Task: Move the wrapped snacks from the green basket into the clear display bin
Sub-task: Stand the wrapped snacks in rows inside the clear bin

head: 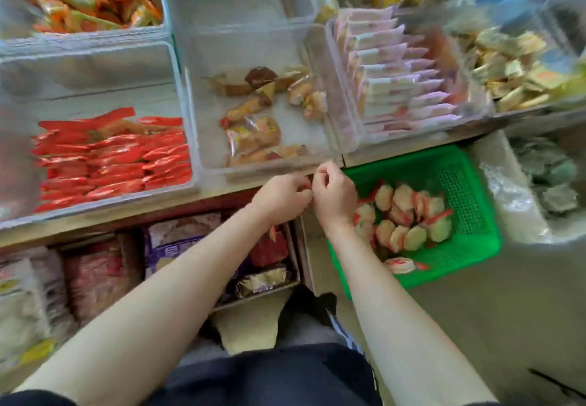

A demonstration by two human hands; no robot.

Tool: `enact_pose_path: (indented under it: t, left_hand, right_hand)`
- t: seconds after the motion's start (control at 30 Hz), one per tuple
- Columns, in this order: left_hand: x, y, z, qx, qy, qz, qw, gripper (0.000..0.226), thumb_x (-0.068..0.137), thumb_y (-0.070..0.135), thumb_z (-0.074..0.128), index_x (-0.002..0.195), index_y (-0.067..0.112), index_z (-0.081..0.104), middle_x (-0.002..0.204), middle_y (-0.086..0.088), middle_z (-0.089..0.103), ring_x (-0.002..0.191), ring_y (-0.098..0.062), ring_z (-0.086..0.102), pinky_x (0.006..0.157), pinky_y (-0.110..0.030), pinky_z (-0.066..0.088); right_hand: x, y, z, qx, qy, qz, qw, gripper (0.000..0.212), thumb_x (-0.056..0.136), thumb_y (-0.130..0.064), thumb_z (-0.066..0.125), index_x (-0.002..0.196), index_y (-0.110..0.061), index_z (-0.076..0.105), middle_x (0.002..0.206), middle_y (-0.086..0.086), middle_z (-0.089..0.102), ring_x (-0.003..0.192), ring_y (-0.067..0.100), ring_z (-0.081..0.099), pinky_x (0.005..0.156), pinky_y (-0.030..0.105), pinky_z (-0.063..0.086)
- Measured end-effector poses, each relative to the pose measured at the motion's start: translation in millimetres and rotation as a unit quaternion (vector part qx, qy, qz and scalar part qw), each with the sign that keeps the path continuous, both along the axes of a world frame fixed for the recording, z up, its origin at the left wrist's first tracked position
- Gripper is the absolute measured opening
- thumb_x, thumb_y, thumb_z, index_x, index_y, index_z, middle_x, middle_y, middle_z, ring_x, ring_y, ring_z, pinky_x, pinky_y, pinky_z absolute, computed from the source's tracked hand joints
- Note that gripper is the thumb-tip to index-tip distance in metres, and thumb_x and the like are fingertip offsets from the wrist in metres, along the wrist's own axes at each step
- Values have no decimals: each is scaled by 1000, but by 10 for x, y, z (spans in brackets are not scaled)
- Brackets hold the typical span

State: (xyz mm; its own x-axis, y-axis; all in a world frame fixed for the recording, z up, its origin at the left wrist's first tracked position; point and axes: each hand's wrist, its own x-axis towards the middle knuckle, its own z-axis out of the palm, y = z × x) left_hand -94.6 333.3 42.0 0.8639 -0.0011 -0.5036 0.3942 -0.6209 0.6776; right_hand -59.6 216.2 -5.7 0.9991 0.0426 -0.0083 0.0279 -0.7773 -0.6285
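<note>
Two hands meet at the front edge of the clear bin: the left hand and right hand curl fingertip to fingertip, though whether they pinch anything cannot be told. Just beside them, the green basket sits within easy reach, its wrapped snacks waiting. The bin holds only a few brown packets.

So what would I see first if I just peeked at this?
Probably the bright green basket at lower right, holding round snacks in red-and-white wrappers. Next, the bin of shiny red packets on the left. In the middle, the left hand and right hand meet, fingers curled, just below the clear bin.
</note>
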Motion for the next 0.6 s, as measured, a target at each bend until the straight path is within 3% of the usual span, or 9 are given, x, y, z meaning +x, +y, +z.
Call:
enact_pose_path:
  t: [0.07, 0.13, 0.23, 0.33, 0.47, 0.6]
  left_hand:
    - [166, -544, -195, 11, 60, -24, 998, 27, 91, 24, 47, 106, 17, 68, 109, -8, 69, 103, -26, 61, 79, -30, 46]
    - [226, -1008, -361, 3, 130, -29, 991, 30, 92, 24, 47, 112, 14, 66, 113, -12, 68, 105, -29, 63, 80, -28, 47]
    - [299, -1482, -530, -40, 225, 2, 974, 28, 93, 23, 47, 104, 8, 68, 103, -15, 71, 88, -32, 69, 72, -32, 53]
    - [378, -1715, -659, -136, 308, 136, 932, 18, 98, 17, 48, 106, 7, 60, 90, -9, 65, 67, -24, 62, 60, -27, 46]
    - [432, -1824, -885, -173, 325, 220, 903, 23, 99, 17, 49, 118, 6, 57, 88, -5, 68, 64, -14, 67, 61, -23, 50]
    - [520, -1984, -985, -160, 357, 272, 879, 22, 96, 26, 53, 110, 9, 57, 86, -5, 68, 67, -19, 65, 69, -28, 47]
  right_hand:
    - [119, -538, -188, -15, 70, -14, 997, 7, 88, -14, 51, 91, -14, 58, 82, 8, 65, 75, 32, 57, 56, 35, 32]
    - [203, -1042, -376, -47, 150, 3, 988, 15, 86, -15, 52, 100, -16, 54, 96, 10, 65, 88, 33, 59, 65, 38, 42]
    - [318, -1710, -639, -150, 287, 60, 944, 41, 90, -23, 58, 127, -12, 46, 129, 19, 51, 120, 37, 50, 92, 42, 45]
    - [394, -2221, -886, -259, 361, 114, 888, 65, 89, -26, 62, 146, -15, 31, 154, 17, 25, 140, 37, 28, 111, 45, 35]
    - [437, -2641, -1169, -286, 418, 153, 849, 86, 87, -12, 65, 153, -35, 15, 162, 4, 0, 146, 42, 7, 113, 53, 32]
    - [530, -2796, -1259, -350, 386, 217, 825, 78, 92, -12, 59, 151, -36, 15, 160, 7, 8, 142, 44, 16, 103, 53, 38]
